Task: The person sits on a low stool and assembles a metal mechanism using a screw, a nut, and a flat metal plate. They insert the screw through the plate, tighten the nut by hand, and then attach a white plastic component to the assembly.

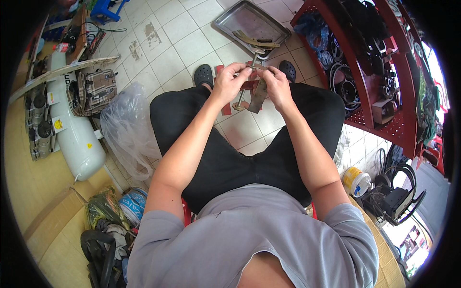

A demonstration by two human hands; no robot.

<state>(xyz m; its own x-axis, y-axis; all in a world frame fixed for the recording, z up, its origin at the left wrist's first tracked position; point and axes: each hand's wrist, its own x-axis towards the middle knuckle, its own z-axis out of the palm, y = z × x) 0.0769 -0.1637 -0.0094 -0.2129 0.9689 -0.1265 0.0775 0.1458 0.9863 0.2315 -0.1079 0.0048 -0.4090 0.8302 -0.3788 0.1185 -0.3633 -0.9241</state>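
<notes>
Both of my hands meet in front of me, above the floor between my knees. My left hand [230, 84] is closed, thumb against fingers, on one end of a small metal piece [255, 67]. At its other end my right hand [277, 87] pinches it; the fingers partly cover it, so its exact kind is unclear. Just below stands a red metal frame [226, 107] with metal rods [240, 99]. A dull grey metal plate [258, 98] hangs slanted beneath my right hand.
Beyond my hands lies a metal tray [224, 23] with curved strips [254, 43] at its near edge. A red perforated shelf [357, 120] stands right. Left are a plastic bag [127, 125], a plaid bag [100, 91] and a white tank [86, 156]. A white tub [354, 178] sits lower right.
</notes>
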